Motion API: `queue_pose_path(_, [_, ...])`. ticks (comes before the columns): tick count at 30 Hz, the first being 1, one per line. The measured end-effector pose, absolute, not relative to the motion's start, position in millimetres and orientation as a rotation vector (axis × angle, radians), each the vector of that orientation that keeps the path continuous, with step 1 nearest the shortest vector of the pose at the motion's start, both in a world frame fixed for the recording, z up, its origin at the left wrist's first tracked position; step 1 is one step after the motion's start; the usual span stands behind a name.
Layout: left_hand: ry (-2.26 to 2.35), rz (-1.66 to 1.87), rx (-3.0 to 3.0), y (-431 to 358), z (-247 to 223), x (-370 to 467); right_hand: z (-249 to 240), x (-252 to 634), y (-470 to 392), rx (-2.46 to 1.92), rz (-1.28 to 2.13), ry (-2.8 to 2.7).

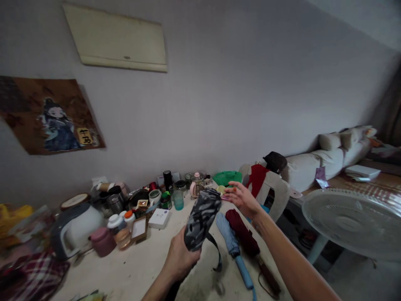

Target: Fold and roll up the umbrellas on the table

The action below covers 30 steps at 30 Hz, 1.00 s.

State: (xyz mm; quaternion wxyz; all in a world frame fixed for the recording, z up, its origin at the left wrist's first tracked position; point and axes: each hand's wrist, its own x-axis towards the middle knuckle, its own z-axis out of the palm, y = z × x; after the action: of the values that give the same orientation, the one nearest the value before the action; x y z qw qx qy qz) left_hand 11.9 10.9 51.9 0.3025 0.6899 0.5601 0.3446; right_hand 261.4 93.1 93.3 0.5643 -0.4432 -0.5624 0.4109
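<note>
White table (134, 267), pale wall (203, 104) behind. Your left hand (181, 256) clamped around near end of folded camouflage umbrella (203, 218); right hand (242, 197), beside far end, fingers apart, seems empty. Better keep left hold firm, dangling strap (216, 245) free; light-blue umbrella (229, 239) lies right of grip.

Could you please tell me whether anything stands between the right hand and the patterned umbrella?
Nothing visible does: the right hand is open beside the upper end of the patterned umbrella, a narrow gap showing between them. The blue umbrella and red umbrella lie on the table, below that gap in view.
</note>
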Motion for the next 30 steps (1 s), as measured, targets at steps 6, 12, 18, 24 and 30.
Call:
queue_pose_path(6, [1.449,0.885,1.746,4,36,35,71,195,59,-0.742,1.283,-0.923])
queue_pose_path(12, [1.751,0.655,1.936,-8,22,49,98,177,70,-1.091,0.839,-0.849])
queue_pose_path(18, [1.017,0.666,1.575,-6,35,29,113,185,52,-0.778,1.111,-0.925])
queue_pose_path(24, [0.748,0.694,1.199,-11,36,36,124,183,45,-0.689,1.106,-0.957])
queue_pose_path(30, [1.427,0.866,1.748,-4,34,53,90,156,47,-1.082,0.755,-0.895])
